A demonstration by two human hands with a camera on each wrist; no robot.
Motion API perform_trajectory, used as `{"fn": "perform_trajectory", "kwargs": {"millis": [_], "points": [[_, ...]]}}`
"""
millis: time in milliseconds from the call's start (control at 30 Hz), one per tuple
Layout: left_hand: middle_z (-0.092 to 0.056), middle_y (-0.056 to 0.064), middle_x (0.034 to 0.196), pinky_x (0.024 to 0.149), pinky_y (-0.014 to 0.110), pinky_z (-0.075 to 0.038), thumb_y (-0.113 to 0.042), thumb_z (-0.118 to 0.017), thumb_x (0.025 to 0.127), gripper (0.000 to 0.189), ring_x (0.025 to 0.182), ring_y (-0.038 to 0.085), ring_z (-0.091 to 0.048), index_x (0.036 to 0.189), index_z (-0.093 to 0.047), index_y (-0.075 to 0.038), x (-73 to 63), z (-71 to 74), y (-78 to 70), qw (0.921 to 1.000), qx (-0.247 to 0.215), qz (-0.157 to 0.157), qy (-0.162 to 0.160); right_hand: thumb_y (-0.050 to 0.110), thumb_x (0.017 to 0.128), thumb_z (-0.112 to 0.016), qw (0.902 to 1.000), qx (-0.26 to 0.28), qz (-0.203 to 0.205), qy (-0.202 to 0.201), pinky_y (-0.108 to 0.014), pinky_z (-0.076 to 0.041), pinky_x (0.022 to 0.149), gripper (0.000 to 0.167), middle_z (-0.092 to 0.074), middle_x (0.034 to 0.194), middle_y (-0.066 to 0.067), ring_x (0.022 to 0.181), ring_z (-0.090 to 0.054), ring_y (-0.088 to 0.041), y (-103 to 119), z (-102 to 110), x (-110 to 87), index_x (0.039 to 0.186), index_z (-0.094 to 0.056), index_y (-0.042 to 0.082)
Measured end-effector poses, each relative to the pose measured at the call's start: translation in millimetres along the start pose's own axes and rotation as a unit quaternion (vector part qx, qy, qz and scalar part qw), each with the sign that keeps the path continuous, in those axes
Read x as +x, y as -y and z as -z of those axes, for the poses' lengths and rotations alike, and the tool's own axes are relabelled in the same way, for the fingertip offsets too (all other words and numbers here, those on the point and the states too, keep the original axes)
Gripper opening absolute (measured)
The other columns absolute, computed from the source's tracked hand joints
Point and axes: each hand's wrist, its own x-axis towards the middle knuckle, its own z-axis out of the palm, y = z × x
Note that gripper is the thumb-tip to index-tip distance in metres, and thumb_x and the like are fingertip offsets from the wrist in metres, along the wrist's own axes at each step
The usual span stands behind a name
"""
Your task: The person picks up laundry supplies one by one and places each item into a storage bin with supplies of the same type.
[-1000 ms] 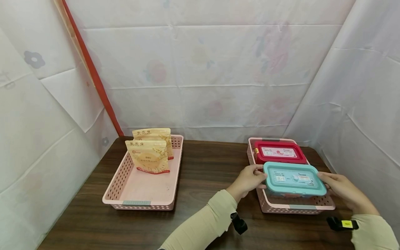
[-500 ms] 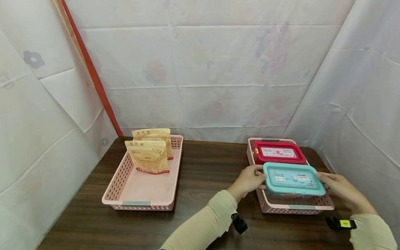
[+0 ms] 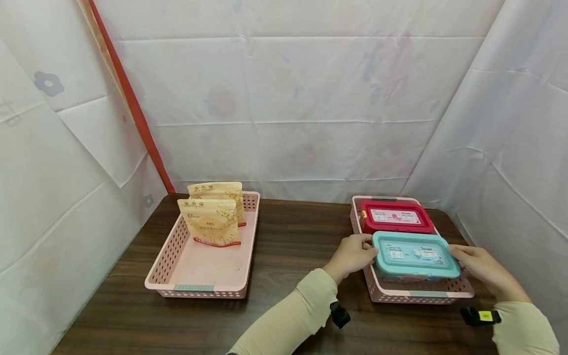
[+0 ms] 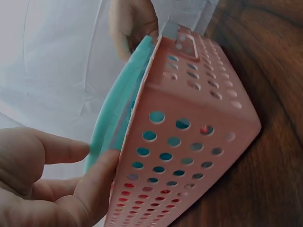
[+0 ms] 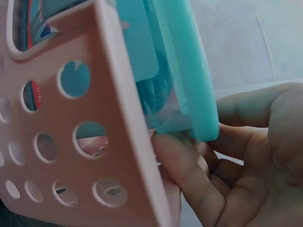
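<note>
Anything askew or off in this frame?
Nothing stands out. Both hands, left hand and right hand, hold the teal-lidded box level over the right pink basket, squarely in front of the red-lidded box. No spills or damage visible.

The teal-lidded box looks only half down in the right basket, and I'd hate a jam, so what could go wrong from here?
1. Fingers of the right hand sit between the teal-lidded box and the pink basket wall; they could get pinched.
2. The box lies close to the red-lidded box; it might catch on it and tilt.
3. The left hand grips at the basket rim, so the basket could shift.
</note>
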Motion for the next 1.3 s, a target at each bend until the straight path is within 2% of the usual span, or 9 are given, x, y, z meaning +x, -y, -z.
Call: {"fn": "perform_trajectory", "kwargs": {"millis": [67, 200, 400, 600, 733, 1067, 1300], "points": [[-0.064, -0.004, 0.087, 0.066, 0.022, -0.056, -0.015, -0.068, 0.097, 0.044, 0.071, 0.006, -0.064, 0.139, -0.059, -0.004, 0.6, 1.1, 0.1, 0.9996, 0.027, -0.009, -0.002, 0.038, 0.110, -0.033, 1.0000, -0.003, -0.001, 0.000, -0.033, -0.056, 0.070, 0.073, -0.066, 0.109, -0.020, 0.083, -0.064, -0.014, 0, 0, -0.1, 0.141, -0.027, -0.027], [-0.065, -0.003, 0.085, 0.067, 0.023, -0.057, -0.014, -0.069, 0.096, 0.045, 0.070, 0.006, -0.066, 0.138, -0.059, -0.003, 2.0, 3.6, 0.8, 0.9993, 0.035, -0.015, 0.000, 0.039, 0.110, -0.032, 0.9999, -0.014, -0.004, -0.001, -0.031, -0.054, 0.070, 0.073, -0.068, 0.104, -0.015, 0.083, -0.064, -0.014, 1, 0, -0.7, 0.141, -0.028, -0.027], [-0.067, 0.001, 0.089, 0.072, 0.030, -0.060, -0.013, -0.070, 0.095, 0.043, 0.074, 0.013, -0.072, 0.136, -0.060, -0.001, 6.3, 6.7, 1.9, 0.9999, -0.001, -0.002, 0.010, 0.043, 0.109, -0.033, 0.9991, -0.041, -0.009, -0.007, -0.032, -0.051, 0.073, 0.076, -0.068, 0.101, -0.012, 0.086, -0.061, -0.016, 1, 0, -0.5, 0.140, -0.032, -0.027], [-0.066, 0.003, 0.091, 0.073, 0.035, -0.060, -0.011, -0.069, 0.096, 0.043, 0.078, 0.019, -0.073, 0.136, -0.060, 0.002, 9.5, 9.6, 1.1, 0.9991, -0.031, 0.013, 0.025, 0.044, 0.109, -0.035, 0.9989, -0.045, -0.013, -0.008, -0.036, -0.052, 0.077, 0.077, -0.069, 0.102, -0.012, 0.087, -0.060, -0.016, 2, 1, -0.7, 0.139, -0.034, -0.026], [-0.067, 0.004, 0.092, 0.074, 0.036, -0.060, -0.011, -0.068, 0.096, 0.043, 0.080, 0.020, -0.073, 0.136, -0.059, 0.003, 9.8, 11.1, 1.4, 0.9984, -0.044, 0.015, 0.031, 0.044, 0.109, -0.035, 0.9990, -0.042, -0.012, -0.006, -0.032, -0.051, 0.074, 0.076, -0.069, 0.100, -0.010, 0.086, -0.061, -0.016, 3, 1, -0.8, 0.138, -0.035, -0.027], [-0.069, 0.012, 0.104, 0.078, 0.036, -0.060, -0.013, -0.065, 0.099, 0.045, 0.092, 0.022, -0.071, 0.139, -0.054, 0.006, 11.4, 13.8, 1.6, 0.9912, -0.112, 0.035, 0.061, 0.046, 0.108, -0.035, 0.9990, -0.043, -0.011, -0.012, -0.039, -0.052, 0.079, 0.078, -0.069, 0.098, -0.009, 0.086, -0.062, -0.015, 2, 0, -1.9, 0.138, -0.035, -0.026], [-0.067, 0.013, 0.114, 0.085, 0.038, -0.057, -0.016, -0.063, 0.100, 0.049, 0.099, 0.023, -0.070, 0.141, -0.050, 0.008, 8.5, 19.4, -2.8, 0.9862, -0.132, 0.045, 0.091, 0.048, 0.108, -0.030, 0.9991, -0.037, -0.006, -0.021, -0.041, -0.055, 0.078, 0.083, -0.067, 0.105, -0.020, 0.088, -0.064, -0.018, 0, 0, -3.9, 0.136, -0.033, -0.029]]}}
